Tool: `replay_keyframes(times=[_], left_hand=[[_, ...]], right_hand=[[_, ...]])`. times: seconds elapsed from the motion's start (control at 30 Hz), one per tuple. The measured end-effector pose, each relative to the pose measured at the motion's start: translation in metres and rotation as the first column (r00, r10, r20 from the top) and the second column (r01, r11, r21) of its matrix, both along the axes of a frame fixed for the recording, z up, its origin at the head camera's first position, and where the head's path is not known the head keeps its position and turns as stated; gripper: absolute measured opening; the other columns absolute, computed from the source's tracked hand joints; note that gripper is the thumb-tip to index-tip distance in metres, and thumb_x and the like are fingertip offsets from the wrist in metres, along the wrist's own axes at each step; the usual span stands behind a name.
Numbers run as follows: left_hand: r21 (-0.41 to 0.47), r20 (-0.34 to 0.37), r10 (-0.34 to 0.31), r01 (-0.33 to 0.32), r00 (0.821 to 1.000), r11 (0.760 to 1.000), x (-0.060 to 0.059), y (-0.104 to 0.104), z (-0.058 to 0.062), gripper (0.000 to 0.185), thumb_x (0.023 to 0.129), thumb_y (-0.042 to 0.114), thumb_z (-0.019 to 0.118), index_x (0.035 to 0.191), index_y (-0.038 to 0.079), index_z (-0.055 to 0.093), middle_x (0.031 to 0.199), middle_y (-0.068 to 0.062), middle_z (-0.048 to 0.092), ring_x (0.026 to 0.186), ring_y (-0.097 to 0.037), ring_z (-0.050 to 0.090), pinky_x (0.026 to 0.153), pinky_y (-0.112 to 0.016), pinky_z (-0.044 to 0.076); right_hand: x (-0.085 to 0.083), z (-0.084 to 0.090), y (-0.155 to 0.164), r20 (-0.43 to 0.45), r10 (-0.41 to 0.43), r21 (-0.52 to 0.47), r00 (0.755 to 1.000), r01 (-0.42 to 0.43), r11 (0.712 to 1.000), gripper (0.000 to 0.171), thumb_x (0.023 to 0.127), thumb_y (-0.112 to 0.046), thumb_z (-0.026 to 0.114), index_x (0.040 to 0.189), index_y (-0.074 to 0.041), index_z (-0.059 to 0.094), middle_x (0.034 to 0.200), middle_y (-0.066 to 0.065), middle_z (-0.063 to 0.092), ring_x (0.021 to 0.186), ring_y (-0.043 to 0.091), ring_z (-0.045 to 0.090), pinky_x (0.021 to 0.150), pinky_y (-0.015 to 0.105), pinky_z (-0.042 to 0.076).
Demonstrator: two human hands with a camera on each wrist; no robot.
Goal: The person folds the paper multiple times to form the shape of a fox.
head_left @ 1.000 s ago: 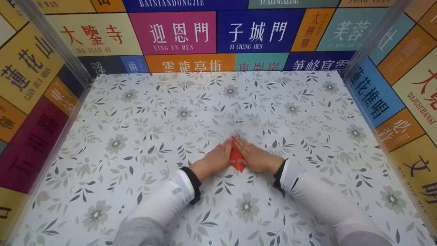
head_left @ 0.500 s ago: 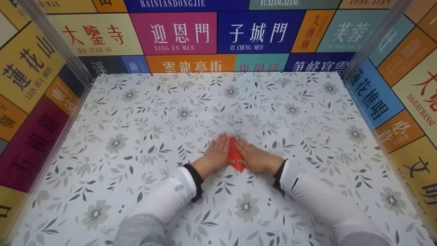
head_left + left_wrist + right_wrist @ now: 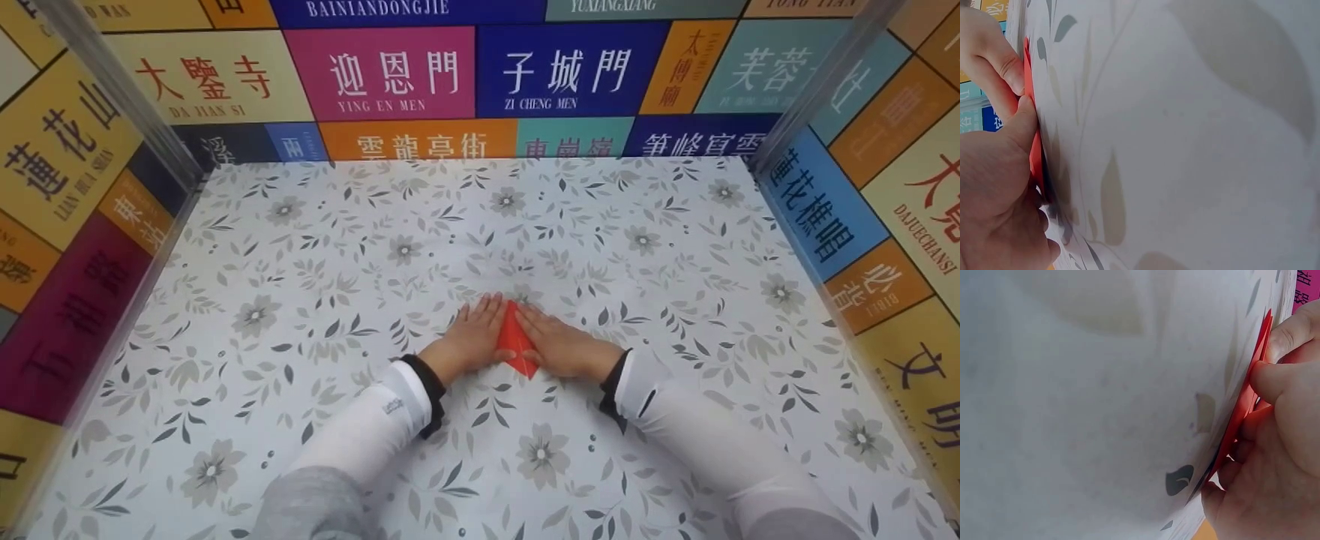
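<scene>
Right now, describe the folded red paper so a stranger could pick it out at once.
On the floral-patterned tabletop, boxed in by colourful sign-covered walls, look near the middle where the left hand and right hand meet. The red folded paper lies pressed flat between them, the only solid red thing on the grey-white surface.

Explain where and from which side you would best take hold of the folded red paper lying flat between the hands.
Probably the near pointed tip of the red paper, approached from the person's side. The left hand and right hand cover its long edges, and it lies flat on the floral table, so only that tip juts free.
</scene>
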State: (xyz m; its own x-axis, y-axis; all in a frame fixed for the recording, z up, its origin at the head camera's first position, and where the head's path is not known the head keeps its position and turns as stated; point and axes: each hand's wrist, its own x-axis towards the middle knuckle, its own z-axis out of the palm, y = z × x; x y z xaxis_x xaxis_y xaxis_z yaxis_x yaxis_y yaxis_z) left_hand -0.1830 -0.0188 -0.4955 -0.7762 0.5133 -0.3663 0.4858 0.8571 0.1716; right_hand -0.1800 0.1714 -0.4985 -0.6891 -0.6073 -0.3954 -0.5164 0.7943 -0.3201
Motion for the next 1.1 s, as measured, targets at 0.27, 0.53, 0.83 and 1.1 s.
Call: replay_keyframes(times=[0.27,0.53,0.83,1.1], left_hand=[[-0.029,-0.017,-0.035,0.034,0.999,0.999,-0.005,-0.001,-0.001,0.088,0.096,0.055,0.046,0.155,0.004,0.006,0.163,-0.012,0.002,0.151,-0.029,0.002,0.121,-0.048,0.011],[-0.072,-0.021,-0.038,0.036,0.999,0.997,-0.006,0.002,0.004,0.089,0.095,0.057,0.047,0.155,0.005,0.008,0.163,-0.011,0.002,0.151,-0.028,0.002,0.121,-0.047,0.011],[-0.020,0.009,-0.031,0.031,0.999,0.999,-0.006,-0.001,-0.005,0.088,0.096,0.057,0.043,0.156,0.006,0.003,0.164,-0.009,-0.001,0.151,-0.027,0.002,0.121,-0.047,0.013],[0.007,0.025,-0.027,0.027,0.999,1.000,-0.008,-0.002,-0.007,0.088,0.096,0.056,0.044,0.155,0.005,0.003,0.164,-0.009,-0.001,0.151,-0.027,0.001,0.121,-0.046,0.012]], right_hand=[[-0.001,-0.002,-0.001,0.005,-0.004,-0.017,1.000,0.004,1.000,0.070,0.103,-0.036,0.039,0.155,-0.005,0.004,0.163,0.012,-0.001,0.151,0.029,0.001,0.121,0.047,0.014],[-0.001,-0.003,0.001,0.006,-0.010,-0.035,1.000,0.011,0.999,0.071,0.103,-0.034,0.041,0.155,-0.004,0.003,0.163,0.013,-0.002,0.151,0.029,0.000,0.121,0.047,0.014],[0.000,-0.004,0.002,-0.007,0.011,-0.052,1.000,-0.011,0.999,0.070,0.103,-0.033,0.042,0.155,-0.005,0.004,0.163,0.016,0.000,0.150,0.032,0.002,0.119,0.051,0.015],[0.000,-0.003,0.002,0.004,0.006,-0.057,1.000,-0.006,0.998,0.065,0.104,-0.033,0.040,0.156,-0.013,0.008,0.163,0.015,0.000,0.150,0.033,0.002,0.120,0.052,0.014]])
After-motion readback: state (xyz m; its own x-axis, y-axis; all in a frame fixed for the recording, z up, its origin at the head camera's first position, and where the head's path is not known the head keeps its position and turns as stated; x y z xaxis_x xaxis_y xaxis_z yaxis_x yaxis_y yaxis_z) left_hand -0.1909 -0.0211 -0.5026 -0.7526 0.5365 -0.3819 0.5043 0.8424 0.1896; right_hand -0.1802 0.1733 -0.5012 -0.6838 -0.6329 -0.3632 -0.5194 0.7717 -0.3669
